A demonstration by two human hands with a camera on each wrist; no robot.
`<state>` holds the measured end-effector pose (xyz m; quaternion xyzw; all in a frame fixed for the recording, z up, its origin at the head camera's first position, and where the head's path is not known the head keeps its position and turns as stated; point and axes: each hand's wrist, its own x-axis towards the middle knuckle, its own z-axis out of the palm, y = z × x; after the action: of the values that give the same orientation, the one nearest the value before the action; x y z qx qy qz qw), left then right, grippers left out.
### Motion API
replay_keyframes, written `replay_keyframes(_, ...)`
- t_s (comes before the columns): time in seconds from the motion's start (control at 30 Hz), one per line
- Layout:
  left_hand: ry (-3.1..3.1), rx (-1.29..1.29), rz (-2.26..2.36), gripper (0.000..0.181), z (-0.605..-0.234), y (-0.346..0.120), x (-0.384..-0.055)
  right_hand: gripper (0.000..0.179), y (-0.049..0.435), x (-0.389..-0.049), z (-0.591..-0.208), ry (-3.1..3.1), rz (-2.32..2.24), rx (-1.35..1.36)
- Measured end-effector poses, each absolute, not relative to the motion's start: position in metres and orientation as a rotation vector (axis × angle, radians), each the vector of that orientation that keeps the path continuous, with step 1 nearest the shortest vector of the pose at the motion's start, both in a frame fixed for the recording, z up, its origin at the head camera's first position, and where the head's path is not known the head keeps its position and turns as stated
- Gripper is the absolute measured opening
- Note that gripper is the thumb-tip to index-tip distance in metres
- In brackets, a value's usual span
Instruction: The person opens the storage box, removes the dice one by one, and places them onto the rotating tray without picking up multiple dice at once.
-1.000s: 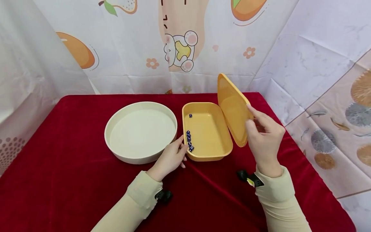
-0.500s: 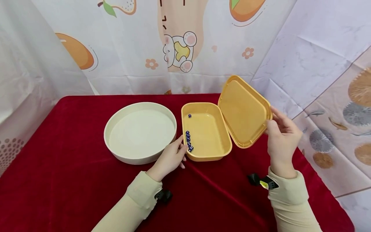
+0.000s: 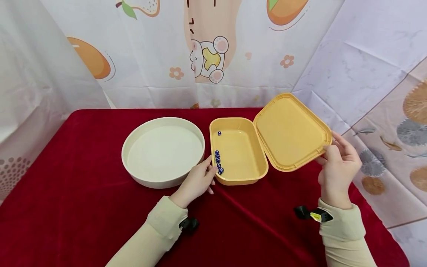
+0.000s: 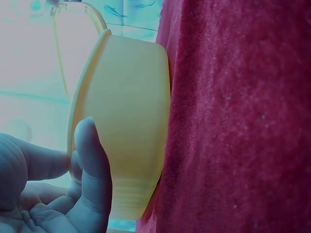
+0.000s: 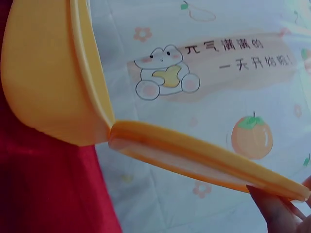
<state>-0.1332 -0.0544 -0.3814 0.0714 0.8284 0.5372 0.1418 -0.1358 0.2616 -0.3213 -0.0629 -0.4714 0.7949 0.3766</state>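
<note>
A yellow plastic box (image 3: 239,155) stands on the cloth with its hinged lid (image 3: 293,131) swung out to the right, inner side up and slanting. My right hand (image 3: 340,167) pinches the lid's outer edge, thumb on the inner face. My left hand (image 3: 197,181) grips the box's left rim near its front corner; in the left wrist view, fingers (image 4: 92,170) lie along the outer wall. Inside the box, several small dark blue dice (image 3: 218,159) with white pips lie along the left wall. One die (image 3: 219,133) sits apart toward the back.
A round cream tray (image 3: 163,152) with a raised rim stands left of the box, close to my left hand. Red velvet cloth (image 3: 83,185) covers the table. A printed curtain (image 3: 143,66) hangs behind the table's back edge, with another on the right.
From nearly upright, the lid has swung down to the right, carried by my right hand, and shows more of its inner face. My left hand, the box and the dice stay put.
</note>
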Motion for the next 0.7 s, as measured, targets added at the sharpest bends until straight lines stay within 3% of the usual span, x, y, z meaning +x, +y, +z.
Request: replay_keyframes(0.7, 2.392, 0.191, 1.544, 0.056, -0.384, -0.054, -0.135, 0.035, 0.285, -0.139, -0.354, -1.126, 2.317, -0.493)
